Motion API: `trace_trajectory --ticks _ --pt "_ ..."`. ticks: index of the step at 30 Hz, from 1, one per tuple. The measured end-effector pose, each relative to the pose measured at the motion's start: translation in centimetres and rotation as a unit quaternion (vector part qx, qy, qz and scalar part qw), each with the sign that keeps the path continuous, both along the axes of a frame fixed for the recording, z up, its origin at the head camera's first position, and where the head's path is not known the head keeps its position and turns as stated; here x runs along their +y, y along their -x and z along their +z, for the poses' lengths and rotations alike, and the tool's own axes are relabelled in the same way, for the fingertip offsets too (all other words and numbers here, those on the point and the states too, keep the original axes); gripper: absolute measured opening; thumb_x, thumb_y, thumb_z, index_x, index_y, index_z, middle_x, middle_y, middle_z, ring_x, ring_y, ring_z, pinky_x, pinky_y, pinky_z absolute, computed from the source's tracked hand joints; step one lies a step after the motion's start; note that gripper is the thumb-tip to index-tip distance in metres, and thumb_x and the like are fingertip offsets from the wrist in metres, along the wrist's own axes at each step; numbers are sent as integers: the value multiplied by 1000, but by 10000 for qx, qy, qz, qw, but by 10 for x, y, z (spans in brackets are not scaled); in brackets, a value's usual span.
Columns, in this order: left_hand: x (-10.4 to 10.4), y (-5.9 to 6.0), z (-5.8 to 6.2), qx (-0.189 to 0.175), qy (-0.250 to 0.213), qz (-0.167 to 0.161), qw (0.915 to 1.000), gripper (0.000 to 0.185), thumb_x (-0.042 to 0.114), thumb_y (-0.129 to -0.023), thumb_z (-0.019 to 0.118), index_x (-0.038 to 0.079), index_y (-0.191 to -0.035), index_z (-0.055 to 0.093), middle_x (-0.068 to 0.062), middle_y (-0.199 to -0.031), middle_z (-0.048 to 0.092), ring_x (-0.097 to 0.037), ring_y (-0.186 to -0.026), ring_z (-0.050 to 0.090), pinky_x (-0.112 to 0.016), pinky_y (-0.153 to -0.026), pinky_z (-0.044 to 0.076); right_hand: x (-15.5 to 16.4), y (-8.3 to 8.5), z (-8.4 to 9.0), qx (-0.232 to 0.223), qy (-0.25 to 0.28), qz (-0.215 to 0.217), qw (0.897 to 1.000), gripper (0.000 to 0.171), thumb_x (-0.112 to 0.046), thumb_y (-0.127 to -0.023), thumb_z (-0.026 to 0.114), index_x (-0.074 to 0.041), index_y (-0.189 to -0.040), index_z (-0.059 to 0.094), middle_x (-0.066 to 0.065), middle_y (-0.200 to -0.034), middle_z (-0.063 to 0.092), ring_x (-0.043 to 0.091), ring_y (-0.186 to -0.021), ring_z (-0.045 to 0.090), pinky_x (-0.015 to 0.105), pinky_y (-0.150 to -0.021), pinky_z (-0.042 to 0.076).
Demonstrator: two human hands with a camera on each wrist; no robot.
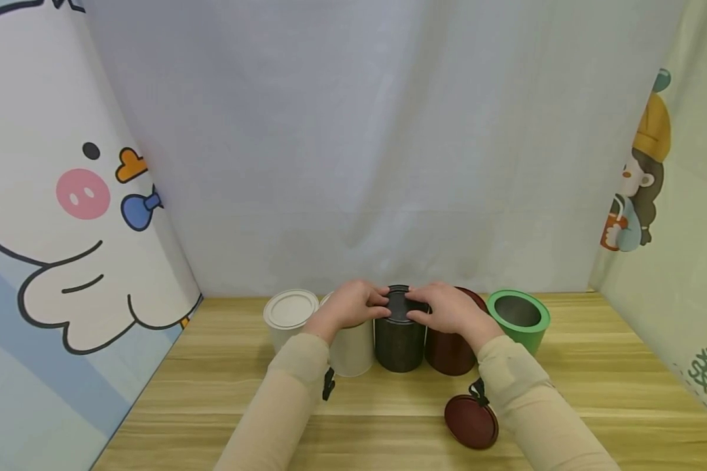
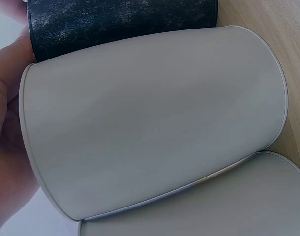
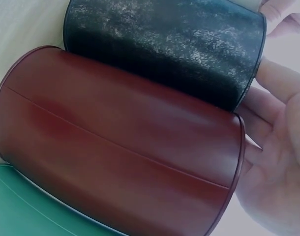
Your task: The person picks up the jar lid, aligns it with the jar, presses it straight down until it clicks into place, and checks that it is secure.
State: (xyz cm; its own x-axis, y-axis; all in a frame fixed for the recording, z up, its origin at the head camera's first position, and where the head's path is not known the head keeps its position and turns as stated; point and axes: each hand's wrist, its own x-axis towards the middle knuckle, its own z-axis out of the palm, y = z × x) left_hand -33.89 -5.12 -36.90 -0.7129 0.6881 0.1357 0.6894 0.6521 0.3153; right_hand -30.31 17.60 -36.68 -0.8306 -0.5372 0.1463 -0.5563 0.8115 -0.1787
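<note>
A black speckled tin (image 1: pixel 398 343) stands in the middle of a row of tins on the wooden table (image 1: pixel 595 366). Both hands meet on top of it. My left hand (image 1: pixel 378 303) and right hand (image 1: pixel 418 306) curl their fingers round the black lid (image 1: pixel 398 302) from either side. The left forearm lies over a white tin (image 1: pixel 353 350), which fills the left wrist view (image 2: pixel 155 123) with the black tin (image 2: pixel 120 19) behind it. The right wrist passes over a dark red tin (image 1: pixel 450 353), shown close in the right wrist view (image 3: pixel 120 142) beside the black tin (image 3: pixel 165 44).
A second white tin (image 1: pixel 289 315) with its lid on stands at the row's left end. An open green tin (image 1: pixel 519 318) stands at the right end. A dark red lid (image 1: pixel 471 422) lies flat near the front edge. Printed fabric walls enclose the table.
</note>
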Motion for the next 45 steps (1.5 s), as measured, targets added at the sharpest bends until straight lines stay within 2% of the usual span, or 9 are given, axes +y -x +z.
trace_trajectory --ticks 17,31,38,45 --pt "0 -2 1 -21 -17 -28 10000 30 26 -94 70 7 -117 74 -9 -134 61 -26 -117 61 -36 -94 51 -1 -4 0 78 40 55 9999 46 -27 -98 64 -1 -135 60 17 -139 56 37 -124 53 51 -101 45" --pt "-1 -1 1 8 -2 -88 10000 32 26 -95 69 5 -120 72 -9 -135 60 -27 -122 58 -39 -101 47 1 -3 -5 -26 383 130 9992 48 -27 -99 63 1 -137 57 19 -139 55 38 -124 53 52 -102 44" --pt "-2 -3 0 242 131 -191 9994 34 24 -96 67 3 -122 70 -11 -135 60 -28 -123 57 -39 -103 46 4 -4 -9 -87 525 269 9982 48 -23 -100 60 2 -140 54 20 -142 52 38 -128 51 53 -105 41" --pt "0 -10 -5 389 174 53 9991 36 25 -98 64 3 -127 67 -11 -139 57 -27 -127 54 -39 -104 45 5 -4 -15 -126 705 125 9974 49 -24 -101 59 1 -143 51 20 -145 50 39 -131 46 54 -108 37"
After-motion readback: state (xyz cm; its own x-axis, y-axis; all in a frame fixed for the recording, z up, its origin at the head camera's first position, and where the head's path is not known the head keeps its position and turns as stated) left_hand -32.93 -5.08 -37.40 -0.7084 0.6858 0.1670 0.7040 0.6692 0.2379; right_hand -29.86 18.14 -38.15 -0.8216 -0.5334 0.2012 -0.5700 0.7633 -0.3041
